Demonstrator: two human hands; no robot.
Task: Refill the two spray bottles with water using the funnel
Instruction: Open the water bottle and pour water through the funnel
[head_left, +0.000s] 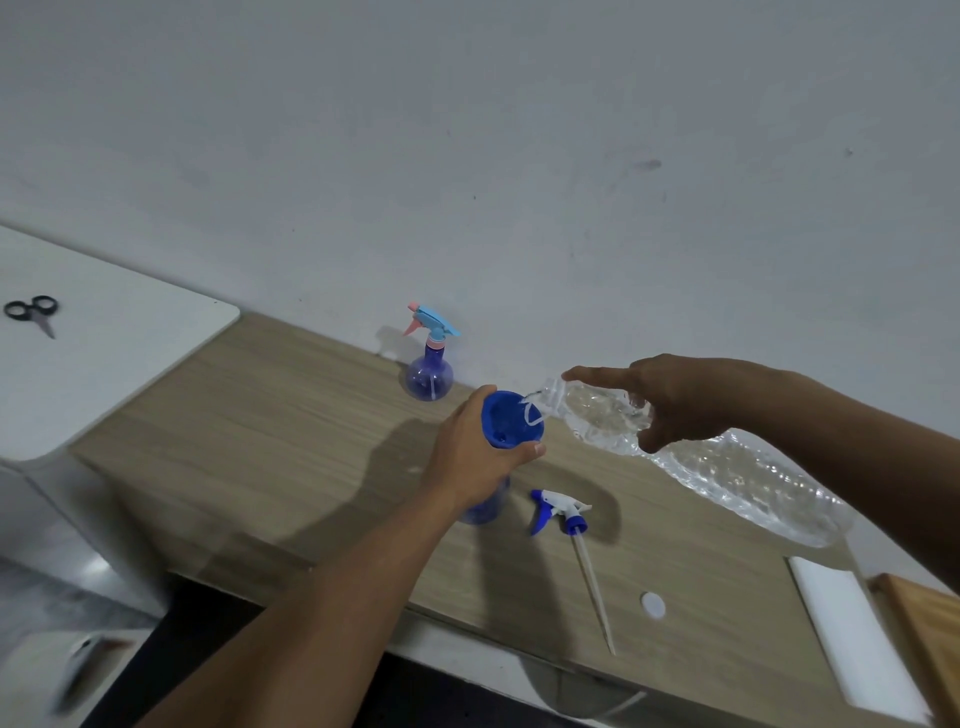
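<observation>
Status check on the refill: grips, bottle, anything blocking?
Left grip holds funnel on open spray bottle. Right grip tips water bottle into funnel, water running. By wall, second spray bottle capped. Nothing blocking.

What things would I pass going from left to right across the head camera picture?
Black scissors → spray bottle with pink-and-blue trigger → blue funnel → loose white-and-blue spray head → small white cap → white board.

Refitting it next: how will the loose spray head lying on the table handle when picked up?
The spray head is probably light, being small plastic. Its long thin dip tube likely flexes when lifted. The jutting trigger should stop it rolling.
</observation>
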